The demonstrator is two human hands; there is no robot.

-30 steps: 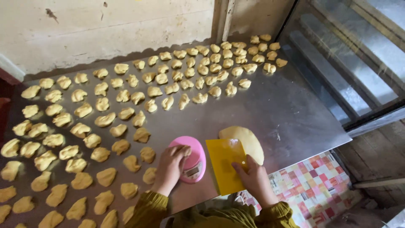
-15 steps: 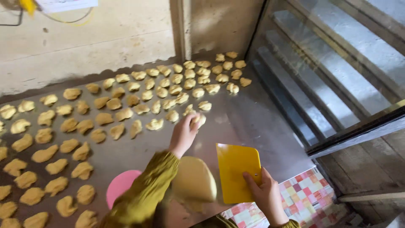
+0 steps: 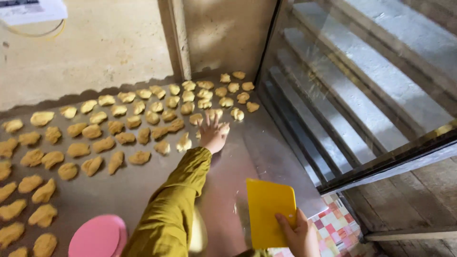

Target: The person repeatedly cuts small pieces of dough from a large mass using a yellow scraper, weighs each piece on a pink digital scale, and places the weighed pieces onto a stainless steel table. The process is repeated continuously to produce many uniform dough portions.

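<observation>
Head camera, looking down: my left hand (image 3: pixel 212 134) reaches far across the steel table (image 3: pixel 266 157), fingers spread wide and palm down, fingertips touching the near edge of the rows of small yellow dough pieces (image 3: pixel 143 114). Whether a piece lies under the palm I cannot tell. The olive sleeve (image 3: pixel 173 209) runs from the bottom of the frame up to that hand. My right hand (image 3: pixel 297 235), at the lower edge, pinches a yellow plastic scraper (image 3: pixel 269 212) by its near right corner, thumb on top, the blade lying flat over the table's front edge. A pink round scale (image 3: pixel 97 236) sits at lower left, near the sleeve. Just beside the sleeve's right side a lump of dough (image 3: pixel 199 234) shows partly. Glass-fronted metal shelves (image 3: pixel 362 85) stand right of the table.
</observation>
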